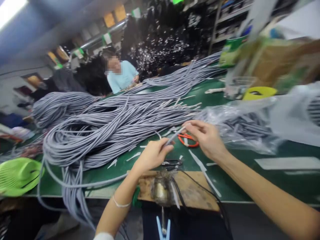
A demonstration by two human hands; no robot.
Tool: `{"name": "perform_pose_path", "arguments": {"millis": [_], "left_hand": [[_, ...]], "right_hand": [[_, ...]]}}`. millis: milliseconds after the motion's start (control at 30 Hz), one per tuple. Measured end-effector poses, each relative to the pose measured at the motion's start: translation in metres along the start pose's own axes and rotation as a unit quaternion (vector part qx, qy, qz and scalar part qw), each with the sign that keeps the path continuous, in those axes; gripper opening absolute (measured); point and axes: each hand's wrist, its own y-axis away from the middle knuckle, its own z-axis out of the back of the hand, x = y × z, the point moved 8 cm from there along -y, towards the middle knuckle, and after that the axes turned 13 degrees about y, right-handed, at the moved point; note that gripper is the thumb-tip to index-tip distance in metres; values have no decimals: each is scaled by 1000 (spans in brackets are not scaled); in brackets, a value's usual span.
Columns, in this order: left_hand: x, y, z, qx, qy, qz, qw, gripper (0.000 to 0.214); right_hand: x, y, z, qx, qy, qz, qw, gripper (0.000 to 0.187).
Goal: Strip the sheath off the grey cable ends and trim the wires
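A grey cable stretches between my two hands above the green table. My left hand is closed around it a short way from its end. With thumb and fingertips, my right hand pinches the cable's end. Just beyond and below that hand lie orange-handled scissors, partly hidden. A large bundle of looped grey cables spreads across the table to the left, its loose ends near my hands. Below my hands is a wooden board with a small metal device on it.
A clear plastic bag of short grey pieces lies right. Strips of white scrap are scattered on the green table. A lime-green basket is at the left edge. Across the table sits a person in light blue.
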Motion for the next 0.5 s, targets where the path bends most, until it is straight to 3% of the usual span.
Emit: {"name": "perform_pose_path", "arguments": {"millis": [67,167,233,333,400,433,500], "left_hand": [[2,7,-1,13,20,21,999,29],[3,16,-1,-18,53,25,998,31],[1,19,-2,-29,45,13,998,30],[-5,16,3,33,-6,-1,999,23],[-16,11,30,53,-76,-13,996,16],[-25,7,56,15,-127,-12,992,14],[-56,8,133,-200,-214,-20,956,18]], "right_hand": [[-1,0,-2,14,-15,-12,1000,29],[-2,3,-11,61,-15,-37,997,33],[-3,7,-13,60,-7,-59,996,40],[-5,11,-9,22,10,-95,995,52],[-4,12,-8,20,32,-97,995,54],[-3,11,-9,28,48,-88,995,53],[-2,8,-11,48,91,-60,993,46]]}}
